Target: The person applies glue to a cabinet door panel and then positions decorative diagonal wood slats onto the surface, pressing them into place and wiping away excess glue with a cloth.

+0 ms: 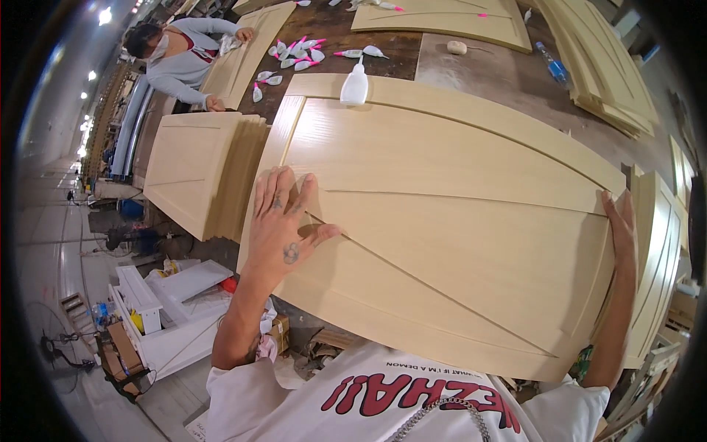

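Observation:
A cream wooden door panel (pixel 442 243) with a raised frame and slanting grooves lies in front of me. My left hand (pixel 283 225) rests flat on its left part, fingers stretched and thumb spread toward a groove. At the panel's right edge is my right hand (pixel 622 221), one digit on the face and the others along the outer side; part of the grip is hidden. A white squeeze bottle (pixel 354 87) with a thin nozzle is on the panel's far rail, apart from both hands.
Several small pink-tipped bottles (pixel 298 53) lie on the dark table beyond. Stacked panels stand at left (pixel 191 173) and right (pixel 655 258). A clear blue-capped bottle (pixel 554 66) lies far right. A masked co-worker (pixel 180 62) handles another panel (pixel 250 55) at far left.

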